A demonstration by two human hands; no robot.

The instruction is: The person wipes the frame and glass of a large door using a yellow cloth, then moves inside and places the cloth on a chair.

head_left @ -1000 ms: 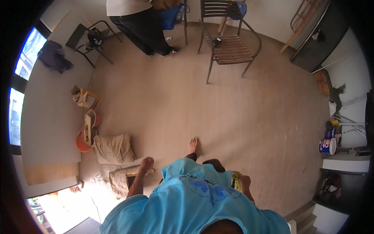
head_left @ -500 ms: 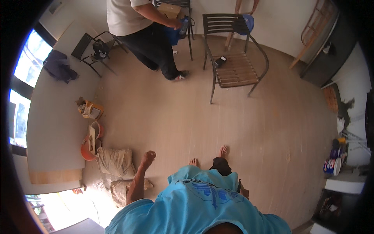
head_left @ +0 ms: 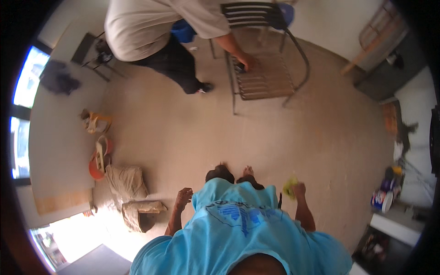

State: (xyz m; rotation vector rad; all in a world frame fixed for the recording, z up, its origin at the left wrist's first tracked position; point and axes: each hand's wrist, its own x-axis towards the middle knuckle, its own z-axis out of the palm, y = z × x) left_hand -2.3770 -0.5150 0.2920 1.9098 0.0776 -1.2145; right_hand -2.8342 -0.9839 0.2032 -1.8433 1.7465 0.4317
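My right hand (head_left: pixel 299 189) hangs beside my blue shirt, closed on a crumpled yellow-green cloth-like piece (head_left: pixel 289 188), blurred by motion. On the other side, my left hand (head_left: pixel 184 196) hangs low with its fingers loosely apart and nothing in them. Ahead, a person in a light shirt (head_left: pixel 137 30) leans over a slatted armchair (head_left: pixel 266 85). That person's hand (head_left: pixel 247 62) is on a small dark object (head_left: pixel 239 68) on the seat. My bare feet are on the floor below me.
A long white table (head_left: pixel 59 151) lines the left wall, with dark clothing (head_left: pixel 59 78) on it. Beside it are a yellow bag (head_left: pixel 98 123), an orange basin (head_left: pixel 96 165) and brown sacks (head_left: pixel 126 181). Paint buckets (head_left: pixel 382 199) stand at right, near a leaning dark panel (head_left: pixel 389 71).
My right hand has come into view with the yellow-green piece. My left hand has shifted slightly right and down. The other person has bent and reached to the object on the armchair.
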